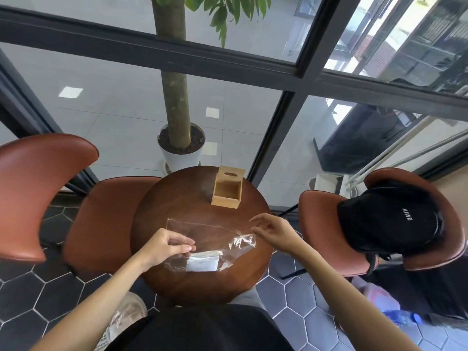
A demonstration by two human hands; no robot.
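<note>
A clear plastic bag (210, 239) lies flat on the small round wooden table (200, 282), with a white folded tissue pack (202, 263) inside near its front edge. My left hand (164, 245) pinches the bag's left side between thumb and fingers. My right hand (272, 230) hovers at the bag's crinkled right end, fingers spread and loosely bent, holding nothing that I can see. An open wooden tissue box (226, 190) stands at the table's far side, its lid tilted up behind it.
Brown leather chairs stand left (38, 193) and right (329, 236) of the table; a black backpack (390, 219) lies on the right one. A potted tree (181, 148) stands beyond the table by the glass wall. A blue-capped bottle (402, 317) lies on the floor at right.
</note>
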